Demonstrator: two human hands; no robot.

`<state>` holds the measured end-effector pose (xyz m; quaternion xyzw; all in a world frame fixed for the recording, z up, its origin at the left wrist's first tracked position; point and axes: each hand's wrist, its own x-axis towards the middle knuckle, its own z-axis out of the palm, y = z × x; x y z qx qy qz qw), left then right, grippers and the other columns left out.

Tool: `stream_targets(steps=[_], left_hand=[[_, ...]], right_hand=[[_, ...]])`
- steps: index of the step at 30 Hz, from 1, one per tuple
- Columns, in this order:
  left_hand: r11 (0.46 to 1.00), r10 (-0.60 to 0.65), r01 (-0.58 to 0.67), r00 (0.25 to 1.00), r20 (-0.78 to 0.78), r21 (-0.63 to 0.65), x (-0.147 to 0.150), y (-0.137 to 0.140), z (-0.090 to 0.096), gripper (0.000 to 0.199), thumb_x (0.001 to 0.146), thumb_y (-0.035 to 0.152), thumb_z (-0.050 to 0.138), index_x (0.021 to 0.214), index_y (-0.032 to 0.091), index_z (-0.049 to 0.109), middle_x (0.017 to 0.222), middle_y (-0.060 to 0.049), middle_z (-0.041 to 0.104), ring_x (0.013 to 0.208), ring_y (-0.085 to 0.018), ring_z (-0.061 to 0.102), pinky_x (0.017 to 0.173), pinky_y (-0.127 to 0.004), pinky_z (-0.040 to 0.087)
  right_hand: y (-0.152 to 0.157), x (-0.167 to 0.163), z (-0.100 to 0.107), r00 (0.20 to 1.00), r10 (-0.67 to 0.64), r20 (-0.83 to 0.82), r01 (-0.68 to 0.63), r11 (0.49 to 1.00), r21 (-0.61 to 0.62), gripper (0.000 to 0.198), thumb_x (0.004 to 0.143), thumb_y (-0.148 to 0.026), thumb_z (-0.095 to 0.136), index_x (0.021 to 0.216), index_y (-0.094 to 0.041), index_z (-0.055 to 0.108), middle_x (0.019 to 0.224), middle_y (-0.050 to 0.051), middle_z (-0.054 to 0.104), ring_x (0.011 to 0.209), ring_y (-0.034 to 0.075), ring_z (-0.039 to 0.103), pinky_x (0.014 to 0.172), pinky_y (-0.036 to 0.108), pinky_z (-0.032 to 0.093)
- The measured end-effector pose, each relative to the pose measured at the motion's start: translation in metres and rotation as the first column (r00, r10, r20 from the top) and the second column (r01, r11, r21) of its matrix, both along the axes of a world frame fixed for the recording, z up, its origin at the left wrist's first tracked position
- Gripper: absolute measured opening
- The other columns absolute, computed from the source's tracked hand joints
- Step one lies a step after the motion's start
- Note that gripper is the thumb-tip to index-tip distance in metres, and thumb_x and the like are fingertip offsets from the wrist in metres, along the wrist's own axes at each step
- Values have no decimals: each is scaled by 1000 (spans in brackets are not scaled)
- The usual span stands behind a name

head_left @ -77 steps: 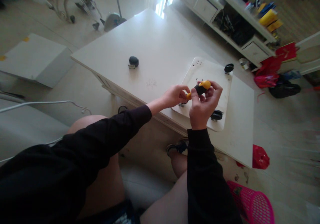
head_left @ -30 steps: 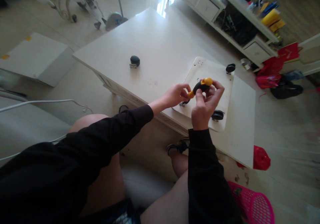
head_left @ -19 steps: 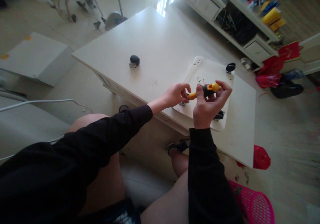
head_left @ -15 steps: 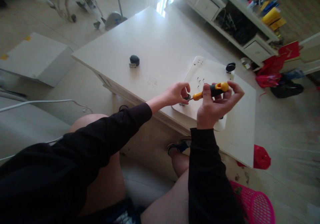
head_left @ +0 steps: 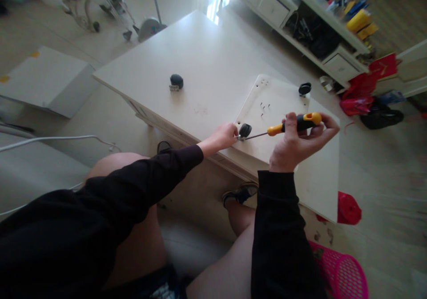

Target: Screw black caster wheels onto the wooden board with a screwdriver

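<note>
My right hand (head_left: 298,145) is wrapped round a yellow-and-black screwdriver (head_left: 293,124), whose long shaft points left. The tip of the shaft reaches the metal base of a black caster wheel (head_left: 246,130) on the near left corner of a white panel (head_left: 253,107). At that same base, my left hand (head_left: 227,136) has its fingers closed on the edge of the caster. Several small screws (head_left: 263,107) lie on the panel. Another caster wheel (head_left: 304,89) stands at the panel's far right corner. A loose caster wheel (head_left: 176,81) rests further left on the table.
The panel lies on a white table (head_left: 200,45). A white box (head_left: 46,81) is on the floor to the left. At lower right stands a pink basket (head_left: 350,272), near a red bag (head_left: 348,208). A white cabinet (head_left: 273,7) runs along the back right.
The screwdriver and my right hand have moved right, showing more of the shaft. My left hand has moved down and left, from above the caster to its base.
</note>
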<state>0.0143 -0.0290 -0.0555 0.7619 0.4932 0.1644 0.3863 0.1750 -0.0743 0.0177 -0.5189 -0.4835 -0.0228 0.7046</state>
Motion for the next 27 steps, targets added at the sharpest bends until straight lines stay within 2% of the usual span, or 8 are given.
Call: stream_targets(steps=[7, 16, 19, 23, 27], left_hand=[[999, 33, -33, 999, 34, 1, 4, -5, -5, 22, 89, 8, 66, 103, 12, 83, 101, -13, 82, 90, -22, 72, 82, -32, 53], [999, 52, -52, 998, 36, -14, 8, -4, -10, 17, 90, 8, 66, 95, 12, 81, 100, -13, 81, 87, -21, 69, 77, -32, 48], [997, 74, -73, 997, 22, -17, 11, -4, -12, 12, 92, 13, 68, 94, 12, 80, 97, -14, 80, 84, -22, 68, 75, -33, 47], [992, 118, -117, 993, 26, -41, 13, -5, -9, 15, 88, 17, 75, 102, 11, 79, 97, -14, 78, 84, -23, 68, 75, -33, 47], [990, 103, -100, 994, 20, -102, 12, -3, -3, 12, 86, 11, 73, 97, 11, 79, 95, -13, 78, 83, -22, 67, 72, -32, 46]], right_hand=[[-1, 6, -2, 999, 16, 49, -14, 999, -38, 55, 84, -50, 85, 122, -32, 49, 114, 1, 55, 99, 21, 73, 88, 51, 65], [-1, 8, -3, 996, 11, 85, -8, 999, -38, 53, 87, -53, 82, 121, -32, 48, 116, 2, 55, 98, 20, 73, 85, 50, 66], [0, 8, -3, 997, 13, 80, -11, 1000, -25, 52, 86, -52, 83, 121, -32, 49, 116, 1, 56, 97, 20, 73, 86, 50, 66], [-1, 6, -3, 998, 13, 59, -12, 1000, -9, 55, 84, -54, 85, 119, -31, 51, 115, 1, 57, 94, 19, 73, 83, 48, 66], [-4, 5, -2, 998, 10, 63, -8, 999, -42, 56, 84, -58, 84, 119, -31, 49, 114, 0, 56, 93, 18, 73, 81, 46, 67]])
